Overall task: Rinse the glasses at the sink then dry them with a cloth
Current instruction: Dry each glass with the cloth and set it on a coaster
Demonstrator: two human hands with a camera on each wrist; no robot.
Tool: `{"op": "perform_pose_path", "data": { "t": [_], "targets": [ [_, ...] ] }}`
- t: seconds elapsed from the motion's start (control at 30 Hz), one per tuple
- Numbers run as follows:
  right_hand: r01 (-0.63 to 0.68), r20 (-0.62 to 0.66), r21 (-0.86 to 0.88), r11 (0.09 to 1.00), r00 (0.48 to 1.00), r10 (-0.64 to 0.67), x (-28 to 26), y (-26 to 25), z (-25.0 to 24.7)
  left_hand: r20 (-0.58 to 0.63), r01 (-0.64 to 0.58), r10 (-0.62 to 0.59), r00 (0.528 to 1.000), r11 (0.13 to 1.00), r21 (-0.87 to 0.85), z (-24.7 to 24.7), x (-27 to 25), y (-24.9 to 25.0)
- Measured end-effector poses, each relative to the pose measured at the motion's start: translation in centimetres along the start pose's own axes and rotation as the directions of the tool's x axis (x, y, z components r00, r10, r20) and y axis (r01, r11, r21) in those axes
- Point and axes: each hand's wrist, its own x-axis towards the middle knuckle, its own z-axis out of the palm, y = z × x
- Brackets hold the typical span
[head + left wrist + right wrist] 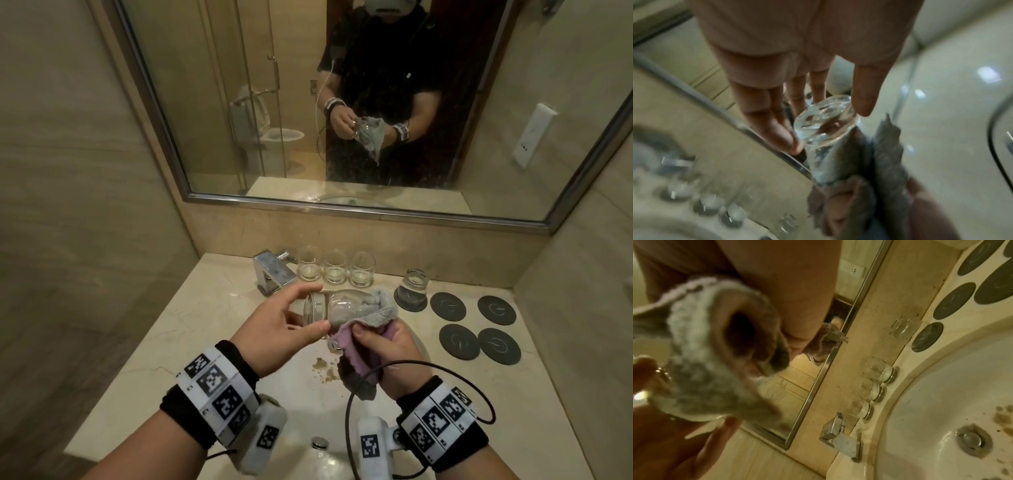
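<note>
My left hand (291, 320) holds a clear glass (330, 306) on its side above the sink, thumb and fingertips pinching its thick base (824, 116). A grey and pink cloth (373, 318) is stuffed into the glass's mouth and drapes over it. My right hand (380, 346) grips the cloth below the glass. In the right wrist view the cloth (715, 340) fills the near field. Three upright glasses (334, 270) stand in a row at the back of the counter. One glass (414, 284) stands upside down on a dark coaster.
A chrome tap (272, 274) stands at the back left of the white sink (941, 402), whose basin has brown specks and a metal drain plug (320, 442). Several empty dark coasters (479, 327) lie on the right counter. A framed mirror (342, 102) rises behind.
</note>
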Motion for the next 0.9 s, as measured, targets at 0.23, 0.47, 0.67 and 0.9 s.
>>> {"op": "perform_pose_path", "data": {
  "t": [0.23,0.47,0.67,0.9],
  "targets": [
    [0.000,-0.005,-0.071,0.997,1.000,0.000,-0.2,0.1,-0.1,0.022,0.135,-0.133,0.991,0.965,-0.224,0.1,0.3,0.6],
    [-0.001,-0.014,-0.027,1.000,1.000,0.001,0.2,-0.2,-0.5,0.025,0.130,-0.128,0.991,0.960,-0.247,0.2,0.4,0.5],
    [-0.005,0.006,-0.007,1.000,1.000,0.005,0.2,-0.4,-0.6,-0.005,0.050,-0.052,0.999,0.978,-0.202,0.2,0.4,0.4],
    [0.020,0.002,-0.016,1.000,1.000,-0.020,0.5,-0.2,-0.9,0.021,0.056,-0.054,0.998,0.992,-0.113,0.2,0.7,0.2]
  ]
}}
